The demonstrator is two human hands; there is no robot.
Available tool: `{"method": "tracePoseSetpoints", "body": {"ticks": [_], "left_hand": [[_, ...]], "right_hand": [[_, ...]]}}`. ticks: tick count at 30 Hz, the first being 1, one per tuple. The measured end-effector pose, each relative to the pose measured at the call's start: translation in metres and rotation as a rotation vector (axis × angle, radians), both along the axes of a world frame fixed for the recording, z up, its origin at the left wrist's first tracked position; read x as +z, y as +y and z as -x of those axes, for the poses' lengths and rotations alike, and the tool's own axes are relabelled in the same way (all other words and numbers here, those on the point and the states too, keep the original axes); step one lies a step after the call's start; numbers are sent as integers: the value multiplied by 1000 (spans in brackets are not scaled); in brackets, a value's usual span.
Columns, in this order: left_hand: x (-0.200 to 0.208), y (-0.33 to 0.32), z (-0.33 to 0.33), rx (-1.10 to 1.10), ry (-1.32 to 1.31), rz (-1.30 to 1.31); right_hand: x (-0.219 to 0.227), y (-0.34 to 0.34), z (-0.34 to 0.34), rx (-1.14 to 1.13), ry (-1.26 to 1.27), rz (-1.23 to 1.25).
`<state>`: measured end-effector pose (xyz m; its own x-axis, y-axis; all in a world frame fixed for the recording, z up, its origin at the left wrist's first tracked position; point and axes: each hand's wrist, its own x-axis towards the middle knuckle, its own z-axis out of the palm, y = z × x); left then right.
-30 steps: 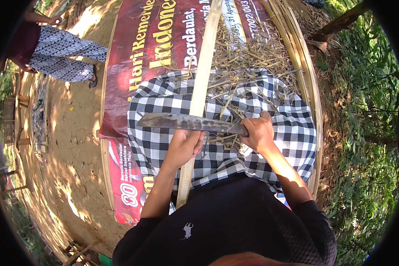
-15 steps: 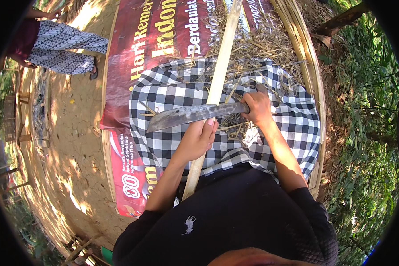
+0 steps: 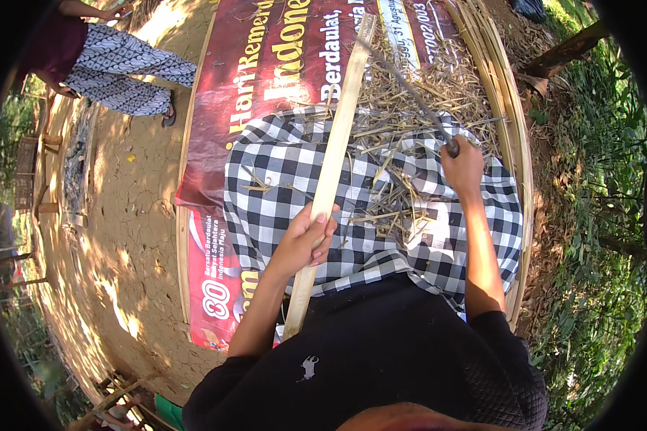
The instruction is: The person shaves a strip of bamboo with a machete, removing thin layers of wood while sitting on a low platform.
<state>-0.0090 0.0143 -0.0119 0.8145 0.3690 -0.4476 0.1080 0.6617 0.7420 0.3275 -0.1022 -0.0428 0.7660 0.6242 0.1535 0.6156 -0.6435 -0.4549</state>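
Observation:
A long pale strip of split bamboo slants from near my body up to the far part of the red banner. My left hand is closed around its lower part, thumb on top. In my right hand is the handle of a machete, its dark blade seen nearly edge-on. The blade points up and left, and its tip overlaps the strip near the far end; whether they touch I cannot tell. Beneath both hands a black-and-white checked cloth covers my lap, with shavings scattered on it.
A red printed banner lies beneath the cloth, with more shavings at its far right. Long bamboo strips line the right edge. On the left, a person in patterned trousers stands on bare earth. Green plants grow on the right.
The machete has swung from lying across the strip near my left hand to the strip's far end. My right hand moved right; my left hand and the strip shifted slightly left and nearer.

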Motion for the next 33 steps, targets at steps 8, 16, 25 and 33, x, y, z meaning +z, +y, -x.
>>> {"method": "tracePoseSetpoints", "body": {"ticks": [8,16,25,33], "left_hand": [[10,3,-4,-13,72,-126],[-5,3,1,-156,97,-194],[-2,11,-38,-238,43,-191],[-36,12,-82,-235,131,-24]], "right_hand": [[3,-11,79,546,-111,-73],[-7,-28,119,509,12,-98],[18,-45,107,346,11,-198],[12,-68,94,189,78,-53]]}}
